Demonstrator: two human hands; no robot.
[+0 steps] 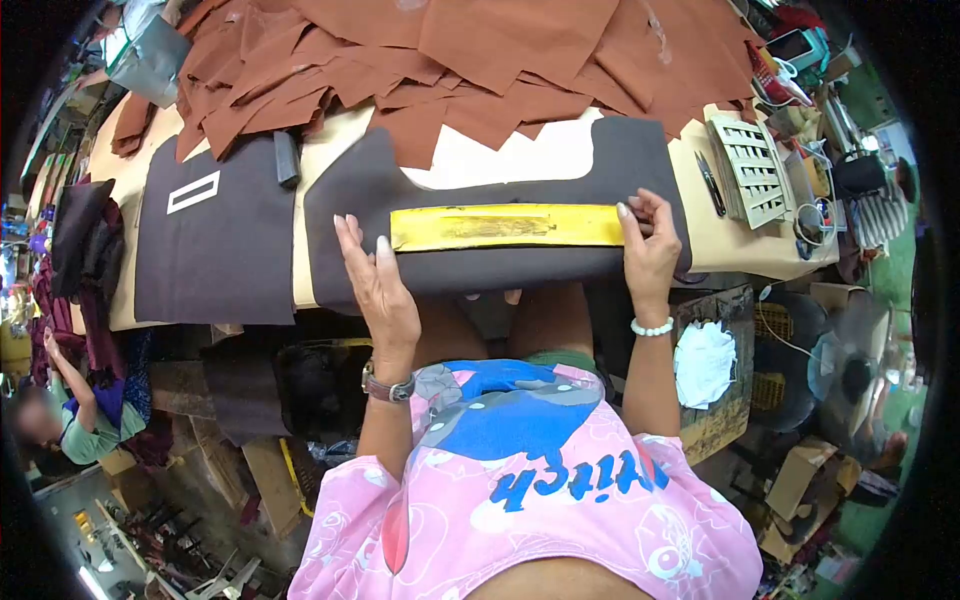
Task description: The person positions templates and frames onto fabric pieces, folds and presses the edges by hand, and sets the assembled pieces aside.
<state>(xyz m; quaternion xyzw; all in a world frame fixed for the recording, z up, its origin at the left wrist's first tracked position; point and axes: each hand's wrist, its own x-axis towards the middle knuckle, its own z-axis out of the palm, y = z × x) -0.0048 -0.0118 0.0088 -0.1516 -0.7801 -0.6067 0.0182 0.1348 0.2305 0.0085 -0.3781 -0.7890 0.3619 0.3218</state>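
Observation:
A long yellow strip (520, 226) with a dark smudged slot lies flat on a dark fabric piece (340, 190) with a curved cut-out. At the strip's left end is my left hand (378, 275), fingers apart and the thumb near its edge, holding nothing. My right hand (650, 235) has its thumb and fingertips at the strip's right end, pinching or pressing that end. Further left, another dark panel (215, 260) carries a small white rectangular frame (193, 192). A dark block (287, 160) rests at that panel's upper right.
Rust-brown cut fabric pieces (520, 50) are heaped across the table's far side. At right lie a dark-handled tool (710, 184) and a pale slatted template (750, 170). White cloth (705, 365) sits on a low wooden surface. Another person (95, 415) is at far left.

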